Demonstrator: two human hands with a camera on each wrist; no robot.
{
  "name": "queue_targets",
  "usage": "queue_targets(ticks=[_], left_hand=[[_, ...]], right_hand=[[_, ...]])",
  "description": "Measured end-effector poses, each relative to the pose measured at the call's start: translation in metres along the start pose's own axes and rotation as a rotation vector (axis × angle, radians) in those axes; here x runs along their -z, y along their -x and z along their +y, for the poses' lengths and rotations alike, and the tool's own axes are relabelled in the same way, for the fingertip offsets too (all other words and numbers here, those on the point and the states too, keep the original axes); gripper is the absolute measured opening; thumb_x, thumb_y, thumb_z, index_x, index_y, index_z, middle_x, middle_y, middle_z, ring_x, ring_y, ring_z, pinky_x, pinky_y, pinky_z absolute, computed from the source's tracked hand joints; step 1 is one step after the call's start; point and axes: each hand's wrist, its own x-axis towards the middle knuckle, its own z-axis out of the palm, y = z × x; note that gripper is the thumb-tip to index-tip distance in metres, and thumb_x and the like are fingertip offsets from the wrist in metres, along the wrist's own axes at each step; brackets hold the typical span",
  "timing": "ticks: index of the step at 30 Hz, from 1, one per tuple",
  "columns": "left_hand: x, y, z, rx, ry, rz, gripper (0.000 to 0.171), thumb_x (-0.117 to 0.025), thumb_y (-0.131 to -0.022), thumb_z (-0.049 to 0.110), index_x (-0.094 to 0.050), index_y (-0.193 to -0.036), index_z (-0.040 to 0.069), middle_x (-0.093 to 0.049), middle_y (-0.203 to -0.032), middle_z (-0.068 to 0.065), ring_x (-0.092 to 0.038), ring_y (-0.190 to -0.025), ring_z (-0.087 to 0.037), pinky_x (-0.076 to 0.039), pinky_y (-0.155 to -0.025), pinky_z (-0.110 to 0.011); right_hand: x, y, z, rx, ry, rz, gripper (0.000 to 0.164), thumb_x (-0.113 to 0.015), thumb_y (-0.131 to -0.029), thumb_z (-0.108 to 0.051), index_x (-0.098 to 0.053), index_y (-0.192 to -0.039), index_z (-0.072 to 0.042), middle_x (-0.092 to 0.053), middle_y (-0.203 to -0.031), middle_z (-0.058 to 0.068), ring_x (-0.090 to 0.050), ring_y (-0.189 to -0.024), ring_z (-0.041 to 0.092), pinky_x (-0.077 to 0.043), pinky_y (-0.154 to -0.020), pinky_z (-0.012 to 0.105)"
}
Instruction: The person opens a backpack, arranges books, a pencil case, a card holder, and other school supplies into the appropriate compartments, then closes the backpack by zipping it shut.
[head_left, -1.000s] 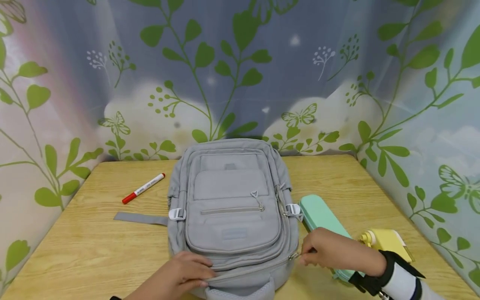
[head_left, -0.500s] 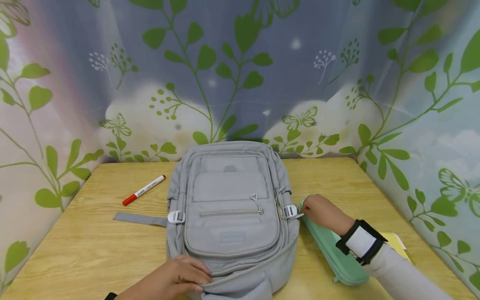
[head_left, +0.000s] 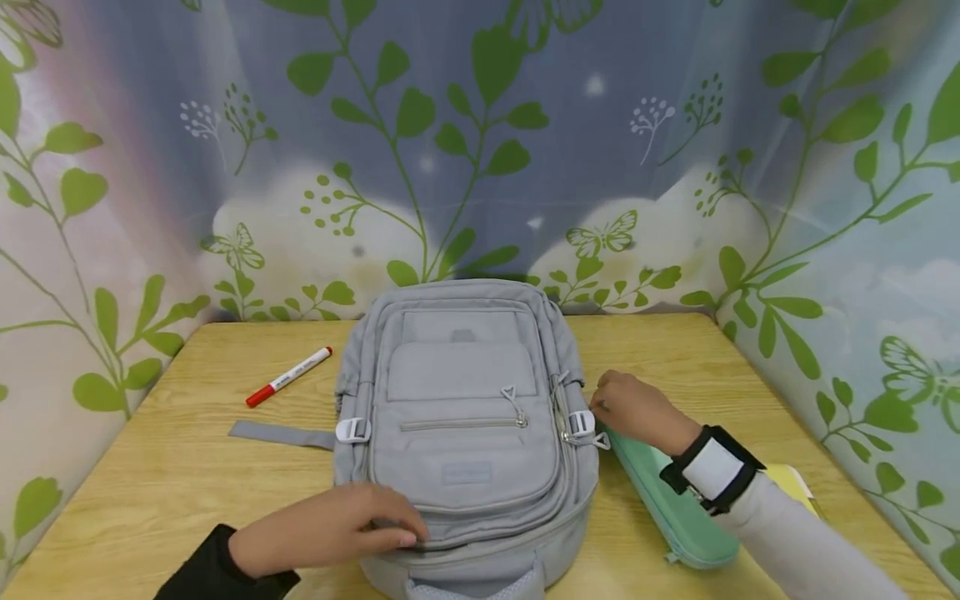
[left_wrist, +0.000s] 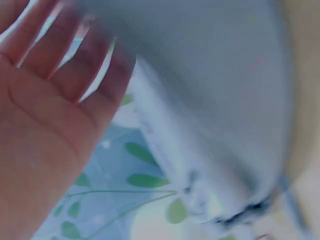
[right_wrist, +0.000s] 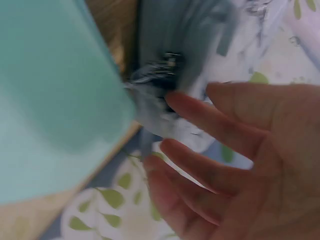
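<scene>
Two bare hands were at a gray backpack [head_left: 465, 446], which lay front side up on the wooden table [head_left: 150, 492], mostly between them and reaching well beyond them. The left hand [head_left: 352, 522] was over the bag's near left corner, its fingers loosely stretched out side by side; the left wrist view was blurred, so I could not tell how firmly they touched the cloth. The right hand [head_left: 637, 410] hovered beside the bag's right side, its fingers spread and slightly bent, just beside a white buckle [head_left: 581, 423]; I could not tell whether a fingertip touched it. A triangular zip pull [head_left: 602, 441] hung just to the left of the right hand.

Beneath the right hand and its wrist lay a mint green case [head_left: 690, 531], alongside the bag. Past it, partly hidden by the right sleeve [head_left: 806, 537], was something yellow [head_left: 791, 481]. Beyond the left hand, a gray strap [head_left: 277, 434] stuck out from the bag's left side, and farther from that hand lay a red and white marker [head_left: 288, 377]. Leaf-patterned cloth [head_left: 480, 192] rose behind the table, well beyond both hands
</scene>
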Motion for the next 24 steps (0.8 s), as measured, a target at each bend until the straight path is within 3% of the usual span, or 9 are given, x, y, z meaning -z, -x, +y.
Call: queue_targets(ticks=[2, 4, 9, 13, 17, 21, 24], left_hand=[[0.013, -0.010, 0.009, 0.056, -0.051, 0.003, 0.030, -0.053, -0.107, 0.027, -0.072, -0.125, 0.011, -0.072, -0.117, 0.002, -0.064, -0.106, -0.004, -0.054, -0.088, -0.027], [0.023, -0.023, 0.016, 0.106, -0.133, -0.006, 0.031, -0.055, -0.107, 0.026, -0.068, -0.130, 0.011, -0.071, -0.120, -0.001, -0.065, -0.107, -0.007, -0.054, -0.088, -0.028], [0.039, -0.068, 0.023, 0.155, -0.520, -0.083, 0.039, -0.063, -0.103, 0.021, -0.058, -0.141, 0.011, -0.066, -0.130, -0.009, -0.065, -0.114, -0.025, -0.052, -0.095, -0.036], [0.041, -0.107, 0.015, 0.186, -0.780, -0.136, 0.048, -0.063, -0.103, 0.023, -0.051, -0.149, 0.016, -0.057, -0.143, -0.010, -0.056, -0.127, -0.032, -0.047, -0.103, -0.046], [0.041, -0.135, 0.001, 0.303, -0.791, -0.142, 0.057, -0.059, -0.105, 0.034, -0.039, -0.158, 0.026, -0.039, -0.160, -0.007, -0.039, -0.143, -0.038, -0.039, -0.109, -0.059], [0.041, -0.150, -0.010, 0.467, -0.723, -0.130, 0.064, -0.055, -0.103, 0.046, -0.028, -0.161, 0.037, -0.021, -0.169, -0.003, -0.021, -0.151, -0.043, -0.030, -0.111, -0.069], [0.040, -0.157, -0.011, 0.521, -0.744, -0.115, 0.066, -0.053, -0.102, 0.050, -0.024, -0.162, 0.041, -0.017, -0.170, 0.000, -0.018, -0.152, -0.042, -0.031, -0.109, -0.070]], right_hand=[[0.004, 0.007, -0.010, -0.014, 0.065, 0.050, 0.003, -0.074, -0.092, -0.006, -0.077, -0.090, -0.006, -0.064, -0.098, 0.011, -0.064, -0.083, 0.024, -0.053, -0.064, 0.032], [0.004, 0.011, -0.020, 0.020, 0.107, 0.103, 0.006, -0.080, -0.089, -0.011, -0.075, -0.089, -0.007, -0.062, -0.093, 0.007, -0.061, -0.076, 0.020, -0.051, -0.060, 0.029], [-0.005, 0.016, -0.037, 0.186, 0.248, 0.167, 0.025, -0.089, -0.079, -0.019, -0.065, -0.081, -0.014, -0.043, -0.079, -0.003, -0.042, -0.065, 0.013, -0.039, -0.055, 0.025], [-0.017, 0.016, -0.041, 0.233, 0.391, 0.171, 0.028, -0.090, -0.076, -0.021, -0.064, -0.079, -0.012, -0.041, -0.077, -0.001, -0.042, -0.066, 0.015, -0.039, -0.056, 0.026], [-0.021, 0.016, -0.042, 0.243, 0.475, 0.217, 0.021, -0.083, -0.082, -0.006, -0.062, -0.077, -0.007, -0.044, -0.074, 0.003, -0.043, -0.062, 0.018, -0.040, -0.052, 0.028], [-0.022, 0.015, -0.040, 0.211, 0.482, 0.233, 0.022, -0.075, -0.083, 0.005, -0.058, -0.076, -0.006, -0.047, -0.070, 0.004, -0.046, -0.059, 0.020, -0.039, -0.051, 0.029], [-0.022, 0.016, -0.039, 0.180, 0.494, 0.248, 0.026, -0.075, -0.082, 0.008, -0.056, -0.074, -0.007, -0.048, -0.065, 0.004, -0.047, -0.057, 0.020, -0.036, -0.052, 0.030]])
